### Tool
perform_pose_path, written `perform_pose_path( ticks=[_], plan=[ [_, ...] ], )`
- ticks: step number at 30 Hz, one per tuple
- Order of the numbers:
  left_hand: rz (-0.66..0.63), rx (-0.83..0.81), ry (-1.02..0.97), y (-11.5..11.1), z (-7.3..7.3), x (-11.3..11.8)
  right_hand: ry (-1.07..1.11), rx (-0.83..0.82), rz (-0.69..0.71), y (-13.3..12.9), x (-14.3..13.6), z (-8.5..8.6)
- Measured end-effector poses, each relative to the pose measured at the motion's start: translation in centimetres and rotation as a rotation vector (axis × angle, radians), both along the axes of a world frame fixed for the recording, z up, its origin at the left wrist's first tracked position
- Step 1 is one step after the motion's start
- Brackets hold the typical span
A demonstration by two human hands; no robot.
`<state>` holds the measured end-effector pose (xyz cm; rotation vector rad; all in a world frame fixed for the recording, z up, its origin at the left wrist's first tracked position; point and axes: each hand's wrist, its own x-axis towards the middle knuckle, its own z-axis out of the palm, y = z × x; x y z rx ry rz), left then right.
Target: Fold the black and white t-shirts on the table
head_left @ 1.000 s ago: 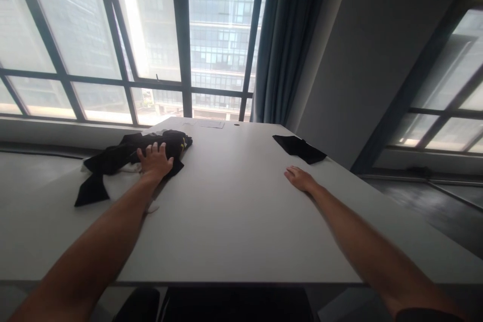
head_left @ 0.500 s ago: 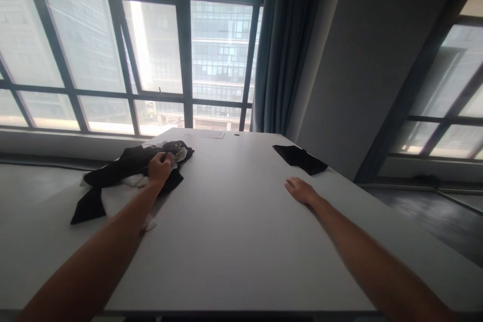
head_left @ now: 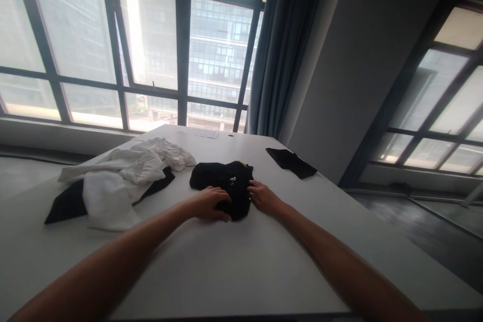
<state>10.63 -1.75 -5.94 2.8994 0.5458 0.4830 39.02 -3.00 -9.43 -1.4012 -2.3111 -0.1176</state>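
A bunched black garment (head_left: 236, 186) with a small white print and yellow bits at its edge lies on the middle of the white table (head_left: 234, 271). My left hand (head_left: 212, 203) rests on its near left side, fingers curved over the cloth. At its right edge, my right hand (head_left: 264, 197) touches the fabric with fingers partly bent. To the left is a crumpled white garment (head_left: 116, 176), with black cloth (head_left: 68, 204) showing from under it.
A flat dark cloth (head_left: 291, 162) lies near the table's right edge. Papers (head_left: 206, 134) and a small round hole are at the far end. Windows, a blue curtain (head_left: 279, 50) and a grey pillar (head_left: 350, 60) stand beyond.
The black garment has come off the pile at left to the table's middle with my left hand. My right hand has moved left to its edge. More of the white garment now shows.
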Motion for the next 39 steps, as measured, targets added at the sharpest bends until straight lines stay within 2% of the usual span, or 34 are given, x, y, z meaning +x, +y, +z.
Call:
perform_pose_path(
  ticks=[2, 4, 8, 11, 14, 18, 20, 23, 26, 31, 35, 39],
  plan=[
    [0.056, 0.082, 0.035, 1.5, -0.1, -1.1, -0.035, 0.007, -0.030, -0.1, 0.0, 0.3],
    [0.191, 0.151, 0.062, 3.0, -0.4, -2.4, -0.065, 0.016, -0.085, -0.1, 0.4, 0.8],
    [0.479, 0.206, 0.083, 5.5, -1.1, -4.7, -0.134, 0.014, -0.296, -0.2, 2.0, 1.6],
    [0.569, 0.193, 0.071, 6.3, -1.1, -5.5, -0.164, 0.074, -0.453, 0.0, 3.5, 1.9],
    [0.566, 0.215, 0.096, 6.1, -0.8, -5.1, -0.177, 0.168, -0.550, 0.1, 4.9, 2.3],
    [0.561, 0.281, 0.121, 5.8, -0.6, -4.7, -0.168, 0.224, -0.603, -0.1, 6.6, 3.0],
    [0.585, 0.299, 0.129, 6.1, -0.8, -5.0, -0.149, 0.190, -0.572, -0.4, 7.3, 3.1],
    [0.603, 0.321, 0.112, 6.4, -1.0, -5.7, -0.095, 0.102, -0.449, -0.7, 8.0, 2.9],
    [0.495, 0.321, 0.002, 5.7, -1.0, -5.4, -0.051, 0.045, -0.336, -0.5, 7.7, 2.1],
    [0.219, 0.133, -0.280, 2.4, -0.4, -2.4, -0.034, -0.040, -0.245, 0.2, 6.5, 1.2],
    [0.125, 0.136, -0.156, 1.3, -0.1, -1.5, 0.105, -0.071, -0.228, 0.0, 6.5, 1.6],
    [0.207, 0.210, -0.025, 2.6, -0.2, -2.7, 0.328, -0.022, -0.259, -0.1, 6.5, 2.0]
  ],
)
